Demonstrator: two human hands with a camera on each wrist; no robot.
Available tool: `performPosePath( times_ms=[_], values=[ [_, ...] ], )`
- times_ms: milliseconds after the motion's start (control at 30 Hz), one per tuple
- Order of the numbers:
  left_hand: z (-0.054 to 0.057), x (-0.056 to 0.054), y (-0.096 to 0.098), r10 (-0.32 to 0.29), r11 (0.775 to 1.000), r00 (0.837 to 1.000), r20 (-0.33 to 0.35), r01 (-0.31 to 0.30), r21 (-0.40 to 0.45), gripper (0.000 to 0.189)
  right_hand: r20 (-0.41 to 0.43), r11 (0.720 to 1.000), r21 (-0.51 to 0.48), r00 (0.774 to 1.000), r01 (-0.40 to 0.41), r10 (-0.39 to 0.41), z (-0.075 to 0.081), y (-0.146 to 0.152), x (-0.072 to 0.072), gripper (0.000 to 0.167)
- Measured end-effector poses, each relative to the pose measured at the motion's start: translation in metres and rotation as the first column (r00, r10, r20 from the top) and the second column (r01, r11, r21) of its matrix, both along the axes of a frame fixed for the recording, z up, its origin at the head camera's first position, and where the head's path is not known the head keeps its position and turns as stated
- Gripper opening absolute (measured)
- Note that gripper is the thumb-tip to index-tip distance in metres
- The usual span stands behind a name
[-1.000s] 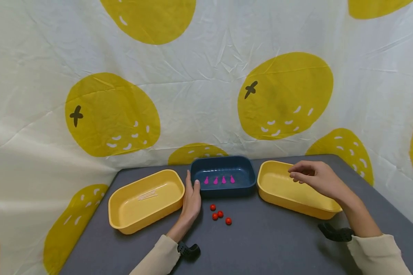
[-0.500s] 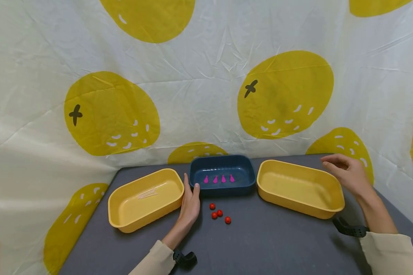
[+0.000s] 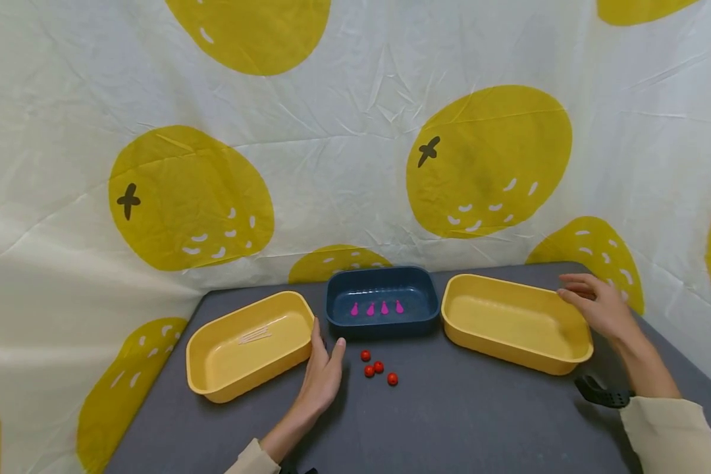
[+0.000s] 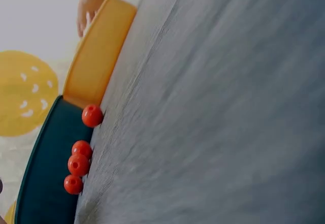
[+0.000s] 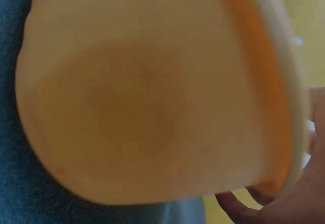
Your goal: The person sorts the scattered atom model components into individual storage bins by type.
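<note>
My left hand is beside the right end of the left yellow tub, fingers extended and thumb apart. Whether it touches the wall is unclear. Thin pale sticks lie in that tub. Over the far right end of the right yellow tub is my right hand, fingers loosely bent. In the right wrist view its fingers are close to the rim; contact cannot be made out. Several red beads with holes lie on the table between the hands, in front of the dark blue tub.
Several small pink teardrop-shaped pieces stand in a row in the blue tub. The tubs sit along the back of the grey table. Behind them hangs a white curtain with yellow fruit prints.
My right hand has moved from above the right tub to its far right end, its fingers loosening. My left hand has shifted slightly toward me, away from the blue tub. The tubs stay put.
</note>
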State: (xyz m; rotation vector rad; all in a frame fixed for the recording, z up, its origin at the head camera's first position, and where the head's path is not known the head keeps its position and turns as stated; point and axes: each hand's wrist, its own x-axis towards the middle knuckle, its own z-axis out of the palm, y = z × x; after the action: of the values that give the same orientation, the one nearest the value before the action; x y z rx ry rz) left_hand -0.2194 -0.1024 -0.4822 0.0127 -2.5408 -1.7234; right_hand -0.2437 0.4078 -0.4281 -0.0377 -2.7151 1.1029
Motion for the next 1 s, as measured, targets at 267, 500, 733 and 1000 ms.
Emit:
performPosePath(
  times_ms=[267,500,733,1000],
  values=[
    [0.004,0.016,0.0,0.038,0.995,0.999,0.014,-0.039,0.094,0.075,0.113,0.993,-0.1,0.991,-0.059,0.071,-0.014,0.009,0.0,0.066],
    [0.006,0.018,-0.005,0.04,0.998,0.999,-0.015,-0.041,-0.041,0.044,0.156,0.984,-0.159,0.982,-0.081,0.107,-0.019,0.012,-0.002,0.065],
    [0.008,0.008,-0.011,-0.107,0.985,0.994,-0.025,0.102,-0.138,0.033,0.2,0.941,-0.325,0.965,-0.096,0.168,-0.027,0.016,-0.006,0.063],
    [0.009,-0.008,-0.013,-0.291,0.927,0.955,-0.05,0.268,-0.26,0.039,0.177,0.88,-0.449,0.949,-0.156,0.259,-0.037,0.018,-0.007,0.063]
  ],
)
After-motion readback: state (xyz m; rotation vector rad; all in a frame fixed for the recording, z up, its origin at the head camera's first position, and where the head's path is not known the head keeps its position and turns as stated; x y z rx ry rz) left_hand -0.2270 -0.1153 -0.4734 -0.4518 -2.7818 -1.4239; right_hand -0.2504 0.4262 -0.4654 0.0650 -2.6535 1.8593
